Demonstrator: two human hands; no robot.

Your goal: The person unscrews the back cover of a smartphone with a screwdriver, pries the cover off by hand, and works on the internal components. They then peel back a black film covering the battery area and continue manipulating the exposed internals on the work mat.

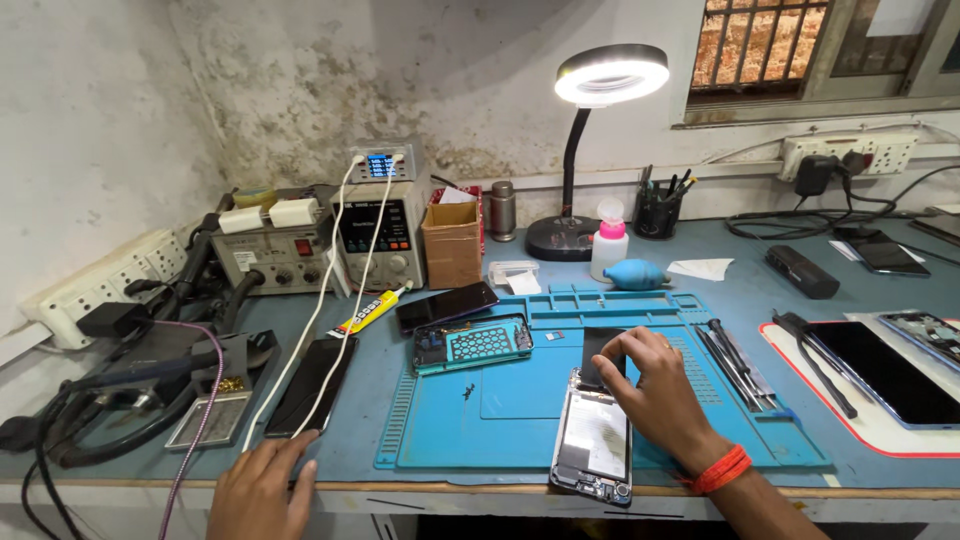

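My right hand (660, 390), with an orange thread band at the wrist, presses its fingertips on a dark flat part (598, 352) at the top of an opened phone body (592, 440) lying on the blue work mat (500, 400). My left hand (262, 490) rests flat, fingers apart, at the bench's front edge, its fingertips touching the near end of a black phone (310, 385). A teal phone frame (472, 343) lies at the mat's upper left. Another dark phone (446, 305) sits just behind it.
Bench power supply (380, 235) and soldering station (270, 255) stand at the back left with white cables. A lit ring lamp (610, 78), pink-capped bottle (609, 245), blue air blower (636, 273), cardboard box (452, 243), tweezers and tools (735, 360), more phones on a white pad (890, 370).
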